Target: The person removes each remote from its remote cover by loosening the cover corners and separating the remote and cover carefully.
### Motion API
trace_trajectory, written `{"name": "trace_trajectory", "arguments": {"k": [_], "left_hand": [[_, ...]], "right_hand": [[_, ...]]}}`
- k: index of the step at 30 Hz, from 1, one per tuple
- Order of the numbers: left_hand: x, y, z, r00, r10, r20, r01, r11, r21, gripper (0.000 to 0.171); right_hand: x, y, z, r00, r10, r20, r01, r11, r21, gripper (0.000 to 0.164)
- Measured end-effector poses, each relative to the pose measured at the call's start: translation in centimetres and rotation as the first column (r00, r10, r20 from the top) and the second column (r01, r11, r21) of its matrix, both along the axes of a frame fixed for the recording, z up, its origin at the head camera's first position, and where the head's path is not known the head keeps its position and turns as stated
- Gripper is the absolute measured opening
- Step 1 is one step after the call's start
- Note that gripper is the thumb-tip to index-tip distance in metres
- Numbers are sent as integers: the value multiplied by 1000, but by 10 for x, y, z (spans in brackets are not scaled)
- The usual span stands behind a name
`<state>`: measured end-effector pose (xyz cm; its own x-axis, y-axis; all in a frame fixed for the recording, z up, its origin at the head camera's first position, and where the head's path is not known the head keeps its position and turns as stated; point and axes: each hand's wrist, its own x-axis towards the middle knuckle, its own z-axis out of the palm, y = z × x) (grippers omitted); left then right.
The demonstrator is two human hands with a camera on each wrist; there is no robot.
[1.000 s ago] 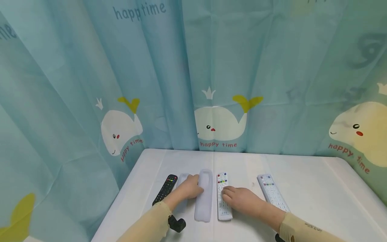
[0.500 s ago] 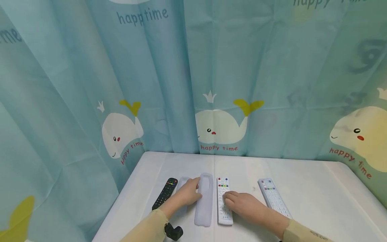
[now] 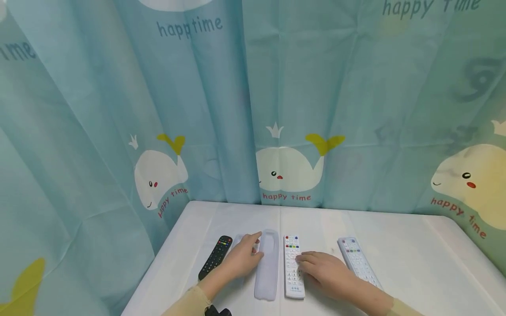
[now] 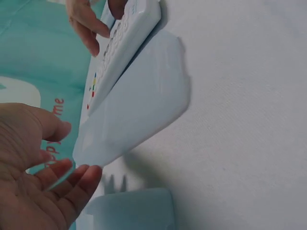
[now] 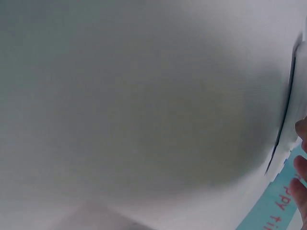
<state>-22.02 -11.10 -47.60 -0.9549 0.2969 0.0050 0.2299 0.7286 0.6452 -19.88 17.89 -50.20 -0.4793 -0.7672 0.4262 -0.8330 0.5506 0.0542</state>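
Observation:
A pale translucent remote cover (image 3: 266, 267) lies lengthwise on the white table. Just left of it is my left hand (image 3: 242, 259), fingers parted and holding nothing; in the left wrist view its fingertips (image 4: 95, 172) are close to the edge of the cover (image 4: 139, 96). Beneath the hand, a second translucent cover (image 4: 134, 211) is mostly hidden in the head view. To the right of the first cover lies a white remote control (image 3: 293, 277), buttons up. My right hand (image 3: 326, 271) has its loosely bent fingers at that remote's right edge; whether they touch it is unclear.
A black remote control (image 3: 215, 257) lies slanted at the left, partly behind the left forearm. Farther right, another white remote control (image 3: 359, 261) is partly covered by the right arm. A blue curtain (image 3: 221, 109) with whale prints hangs behind the table's far edge (image 3: 356, 210).
The head view has tilted up slightly, so everything sits lower. My right fingers have shifted right, from over the white remote control to its edge. My left hand's fingers have spread a little.

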Motion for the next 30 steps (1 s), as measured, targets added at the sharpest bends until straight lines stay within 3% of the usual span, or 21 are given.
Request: {"name": "trace_trajectory", "arguments": {"k": [7, 14, 23, 27, 30], "left_hand": [[8, -3, 3, 998, -25, -63, 25, 1000, -5, 58], [21, -4, 2, 987, -68, -142, 54, 994, -99, 58], [35, 0, 3, 975, -130, -182, 110, 987, -118, 61], [39, 4, 5, 965, -160, -206, 140, 984, -106, 60], [43, 9, 6, 955, -190, -229, 171, 980, -99, 59]], "right_hand": [[5, 16, 0, 996, -74, 45, 76, 996, -52, 30], [12, 41, -3, 982, -180, 65, 186, 978, -99, 37], [18, 69, -4, 954, -292, 73, 300, 932, -201, 45], [19, 80, -3, 941, -315, 121, 336, 910, -242, 45], [21, 87, 0, 919, -353, 178, 390, 883, -260, 46]]}}
